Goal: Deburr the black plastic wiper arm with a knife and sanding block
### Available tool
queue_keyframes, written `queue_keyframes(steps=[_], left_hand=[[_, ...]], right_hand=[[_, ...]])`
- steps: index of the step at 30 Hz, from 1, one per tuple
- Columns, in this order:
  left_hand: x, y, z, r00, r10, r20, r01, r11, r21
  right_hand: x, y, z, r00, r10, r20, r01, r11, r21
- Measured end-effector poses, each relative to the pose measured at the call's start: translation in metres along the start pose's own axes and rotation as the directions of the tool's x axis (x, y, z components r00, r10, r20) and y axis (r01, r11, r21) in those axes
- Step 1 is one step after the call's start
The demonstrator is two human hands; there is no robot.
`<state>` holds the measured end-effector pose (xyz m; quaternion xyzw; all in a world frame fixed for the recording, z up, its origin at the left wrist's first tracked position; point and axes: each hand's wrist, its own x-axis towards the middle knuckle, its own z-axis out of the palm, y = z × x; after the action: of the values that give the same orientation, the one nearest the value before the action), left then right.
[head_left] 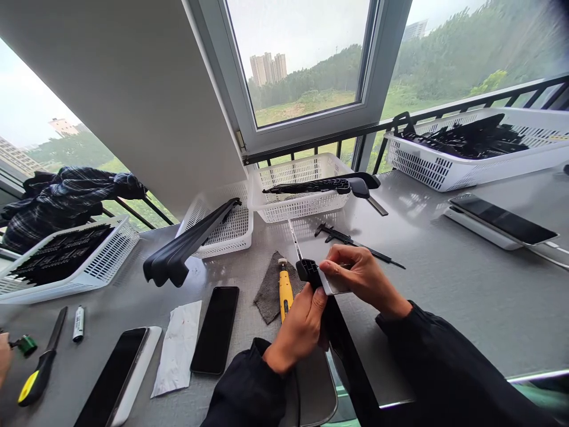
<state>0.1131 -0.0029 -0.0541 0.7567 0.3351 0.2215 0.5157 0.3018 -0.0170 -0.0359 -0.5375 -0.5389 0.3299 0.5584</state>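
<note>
My left hand [302, 326] is closed round a long black plastic part [344, 344], near its upper end; the rest of the part runs down toward my lap. My right hand [360, 276] pinches a thin, flat whitish-grey piece [331, 283] against the side of that part; its exact kind is unclear. Just beyond my left hand, a yellow rotary tool [285, 290] with a pale round tip lies on a dark grey cloth [269, 296]. A narrow silver rod [294, 239] shows behind the part's end. Farther right lies a black caliper [355, 243].
White baskets [284, 207] with black parts line the window side. On the left are phones [216, 330], a white tissue [176, 350], a marker [79, 324], a file [44, 359] and another person's hand [4, 356]. A tablet-like device [502, 218] with a cable rests right.
</note>
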Motion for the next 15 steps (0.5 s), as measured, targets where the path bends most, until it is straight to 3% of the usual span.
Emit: queue_keyframes(steps=[9,15], left_hand=[[0.0001,0.0033,0.0015,0.998,-0.027,0.051,0.032,0.996,-0.087],[-0.0002,0.0049,0.0001,0.998,-0.027,0.048,0.033,0.993,-0.112]], right_hand=[[-0.0007,0.0008,-0.0032,0.999,0.028,-0.036,-0.028,0.999,0.016],[-0.002,-0.0027,-0.0028,0.999,-0.035,-0.024,0.034,0.999,-0.021]])
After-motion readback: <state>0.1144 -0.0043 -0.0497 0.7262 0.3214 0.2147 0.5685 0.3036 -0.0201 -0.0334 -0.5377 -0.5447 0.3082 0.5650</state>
